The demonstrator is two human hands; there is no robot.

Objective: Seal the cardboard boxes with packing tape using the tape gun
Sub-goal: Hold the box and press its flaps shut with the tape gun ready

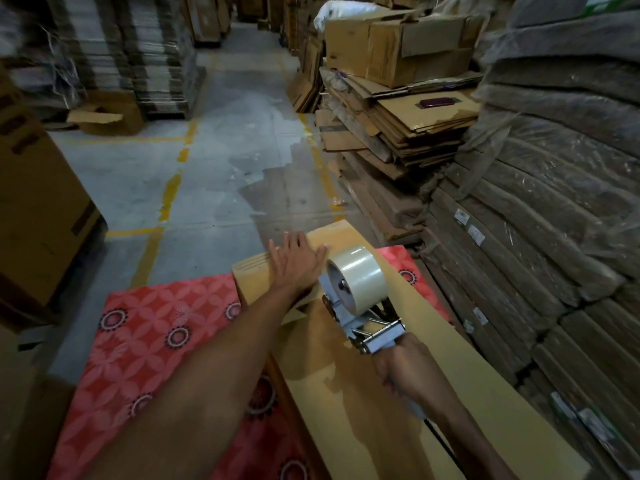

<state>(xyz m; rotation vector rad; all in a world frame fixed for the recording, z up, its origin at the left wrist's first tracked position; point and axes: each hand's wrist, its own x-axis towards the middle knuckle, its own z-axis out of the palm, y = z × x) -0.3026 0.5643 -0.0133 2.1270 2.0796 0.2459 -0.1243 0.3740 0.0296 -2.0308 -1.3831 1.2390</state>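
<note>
Long cardboard box [346, 393] runs from frame centre to lower right, on a red patterned sheet [156, 341] at lower left. Tape gun [367, 327] with its tape roll [358, 275] is held at the box top right of centre, handle grasped in the right hand [403, 367]; left hand [294, 263] lies flat on the far end, fingers straight.

Two grips: left grip [296, 261], right grip [401, 370]. One tape gun [363, 329], with one roll of clear tape [356, 277]. One long cardboard box [346, 403]. One red patterned cloth [145, 341]. One stack of flattened cardboard [398, 129], with two on top: one carton [346, 46], a second carton [419, 57]. One small dark flat item [434, 103]. One open carton [107, 116] on the floor [225, 150].
</note>
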